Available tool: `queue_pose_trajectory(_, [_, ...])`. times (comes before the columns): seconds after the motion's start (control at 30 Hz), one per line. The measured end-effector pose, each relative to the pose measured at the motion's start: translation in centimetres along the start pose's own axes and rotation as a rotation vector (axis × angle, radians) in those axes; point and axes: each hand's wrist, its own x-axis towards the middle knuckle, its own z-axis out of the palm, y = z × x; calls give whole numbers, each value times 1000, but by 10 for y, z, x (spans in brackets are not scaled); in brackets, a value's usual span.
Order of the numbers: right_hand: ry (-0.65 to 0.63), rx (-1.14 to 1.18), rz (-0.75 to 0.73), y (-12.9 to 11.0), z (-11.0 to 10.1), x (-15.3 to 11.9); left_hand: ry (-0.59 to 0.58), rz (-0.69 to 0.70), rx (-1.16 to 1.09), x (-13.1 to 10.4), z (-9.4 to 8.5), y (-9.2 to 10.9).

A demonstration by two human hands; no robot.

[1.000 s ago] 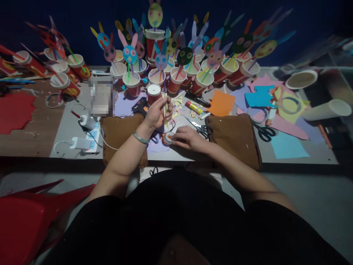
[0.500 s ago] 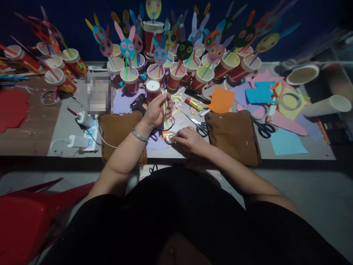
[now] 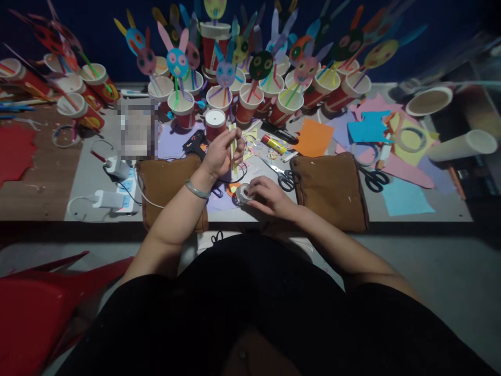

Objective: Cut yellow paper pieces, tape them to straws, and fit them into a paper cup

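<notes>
My left hand (image 3: 219,155) is closed around thin pale-yellow straws (image 3: 234,166), which stand nearly upright between the fingers and thumb; how many there are, I cannot tell. Close to the table's front edge, my right hand (image 3: 270,197) grips a small tape roll (image 3: 241,194) by its right side, the roll tilted up. Under and beside the roll are orange paper pieces (image 3: 234,188) and a lilac sheet (image 3: 221,205). Behind my left hand stands an upturned red paper cup (image 3: 215,125) with a white base, near a black glue gun (image 3: 194,143).
Several red cups with paper rabbit heads (image 3: 226,73) line the back. Scissors (image 3: 285,176), a glue stick (image 3: 274,144) and a black marker (image 3: 278,132) lie mid-table. Brown cloth pads (image 3: 329,193) flank my hands. A power strip (image 3: 127,193) sits left, coloured paper (image 3: 407,201) right.
My right hand has tilted the tape roll up from lying nearly flat, and its fingers have shifted on it. My left hand keeps its hold on the straws. The view has shifted slightly.
</notes>
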Motion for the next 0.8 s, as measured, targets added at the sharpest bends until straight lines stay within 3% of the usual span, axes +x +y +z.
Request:
queue_pose_trajectory(0.27, [159,501,437,1,-7,5,51,-28,-21,1,-1,0])
queue_pose_trajectory(0.5, [280,856,799,11,-6,5,10,-25,-68,1,-1,-1])
queue_pose_trajectory(0.6, [339,928,865,10,1,9,32,-37,-83,1,-2,-1])
queue_pose_trajectory(0.8, [309,900,876,5,18,21,21,-37,-45,1,-1,0])
